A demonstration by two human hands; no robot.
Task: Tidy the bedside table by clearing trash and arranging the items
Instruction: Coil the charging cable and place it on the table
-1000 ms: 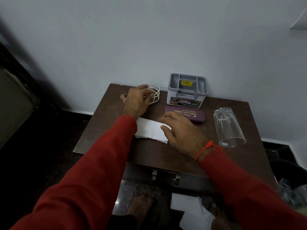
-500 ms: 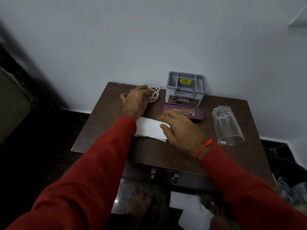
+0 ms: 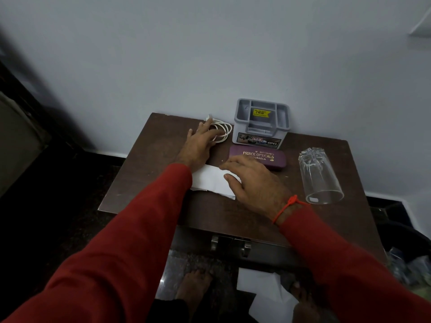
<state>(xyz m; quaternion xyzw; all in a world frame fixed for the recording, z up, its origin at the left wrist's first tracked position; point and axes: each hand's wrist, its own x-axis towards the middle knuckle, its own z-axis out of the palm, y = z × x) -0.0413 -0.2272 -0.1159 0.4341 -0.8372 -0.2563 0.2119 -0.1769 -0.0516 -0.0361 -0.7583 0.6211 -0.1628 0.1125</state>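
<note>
Roughly – one cable (image 3: pixel 221 131), one glass (image 3: pixel 319 176), perhaps two papers (image 3: pixel 210 180), two hands.

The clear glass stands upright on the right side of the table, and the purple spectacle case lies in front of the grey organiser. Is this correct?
Not quite. In the head view the clear glass lies on its side, not upright, on the right side of the table. The purple spectacle case does lie in front of the grey organiser.
</note>
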